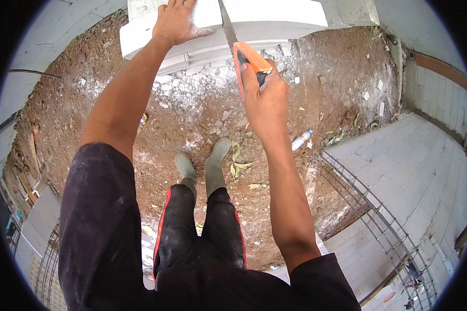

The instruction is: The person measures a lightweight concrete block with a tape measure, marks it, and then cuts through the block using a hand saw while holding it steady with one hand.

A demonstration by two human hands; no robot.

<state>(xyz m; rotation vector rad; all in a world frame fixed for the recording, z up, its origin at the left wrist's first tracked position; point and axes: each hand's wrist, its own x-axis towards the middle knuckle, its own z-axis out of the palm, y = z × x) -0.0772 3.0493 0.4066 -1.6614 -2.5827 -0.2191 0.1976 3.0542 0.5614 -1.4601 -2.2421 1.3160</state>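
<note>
A hand saw (227, 25) with an orange and black handle is gripped in my right hand (267, 96), my fingers wrapped round the handle. Its blade runs away from me into a white block (275, 14) at the top of the view; whether it has cut in or lies against the block I cannot tell. Spread flat on that block, left of the blade, is my left hand (177, 22), its fingertips near the upper edge of the picture. Below the block more pale blocks (192, 58) are stacked, partly hidden.
White rubble (192, 90) and dust lie on the brown soil beneath the blocks. My grey boots (218, 155) stand on the soil. To the right are a plastic bottle (302, 140), a steel rebar cage (368, 199) and a grey block wall (415, 160).
</note>
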